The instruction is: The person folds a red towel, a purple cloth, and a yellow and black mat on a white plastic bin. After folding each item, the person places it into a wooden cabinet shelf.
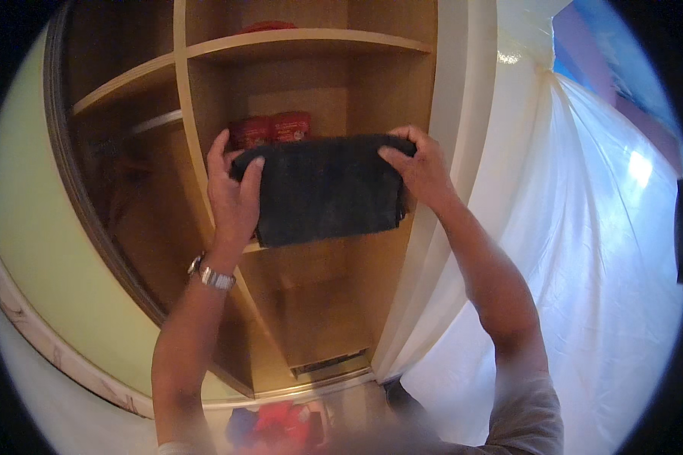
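Observation:
A dark folded cloth (330,193), almost black, is held up by its two upper corners in front of a wooden closet shelf. My left hand (235,189) pinches the left corner between thumb and fingers, a metal watch on that wrist. At the right corner, my right hand (421,163) grips the same way, thumb on the near side. Just behind the cloth's top edge, red packets (272,129) rest on the shelf, their lower part hidden by the cloth. The shelf's front edge is mostly covered by it too.
An upper shelf (311,36) carries a red item (267,26). A vertical divider (186,114) separates a darker compartment with a pale rail (158,121) on the left. White sheeting (577,250) hangs at the right. Red and blue things (277,426) lie low near the closet's base.

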### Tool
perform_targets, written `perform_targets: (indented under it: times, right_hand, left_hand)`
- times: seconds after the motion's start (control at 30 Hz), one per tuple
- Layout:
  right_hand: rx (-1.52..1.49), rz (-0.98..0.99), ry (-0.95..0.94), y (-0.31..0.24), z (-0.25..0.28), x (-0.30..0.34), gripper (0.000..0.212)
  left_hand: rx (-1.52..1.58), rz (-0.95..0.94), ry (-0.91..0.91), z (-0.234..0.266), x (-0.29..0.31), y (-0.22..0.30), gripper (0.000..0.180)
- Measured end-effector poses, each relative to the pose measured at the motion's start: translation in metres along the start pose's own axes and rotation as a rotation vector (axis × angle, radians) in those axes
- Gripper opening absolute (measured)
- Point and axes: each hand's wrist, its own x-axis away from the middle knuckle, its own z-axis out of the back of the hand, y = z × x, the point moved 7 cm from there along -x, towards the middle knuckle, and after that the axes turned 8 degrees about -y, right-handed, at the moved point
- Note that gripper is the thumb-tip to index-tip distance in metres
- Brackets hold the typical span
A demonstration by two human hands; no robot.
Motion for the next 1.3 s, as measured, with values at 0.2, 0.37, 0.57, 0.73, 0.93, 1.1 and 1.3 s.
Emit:
perform_targets:
  times: [0.2,0.37,0.57,0.73,0.93,1.1,1.3]
  right_hand:
    - [0.026,0.090,0.112,0.022,-0.006,-0.056,0.036]
    - [0.007,0.036,0.144,0.041,-0.019,-0.077,0.037]
    - [-0.023,0.067,0.111,0.067,-0.032,-0.091,0.037]
    - [-0.079,-0.048,0.055,0.111,-0.069,-0.103,0.038]
    - [-0.005,-0.089,0.045,0.162,-0.117,-0.119,0.045]
    - [0.047,-0.100,0.040,0.189,-0.135,-0.130,0.048]
    - [0.005,-0.256,-0.137,0.201,-0.160,-0.122,0.059]
  left_hand:
    - [-0.190,-0.120,0.115,-0.025,-0.054,-0.024,0.061]
    - [-0.254,-0.055,0.129,-0.036,-0.071,-0.051,0.061]
    - [-0.260,-0.084,0.110,-0.046,-0.077,-0.063,0.061]
    - [-0.297,0.100,0.020,-0.057,-0.076,-0.100,0.061]
    - [-0.361,0.218,-0.068,-0.073,-0.081,-0.175,0.062]
    - [-0.475,0.311,-0.138,-0.088,-0.085,-0.200,0.060]
    - [-0.535,0.379,-0.284,-0.092,-0.073,-0.265,0.058]
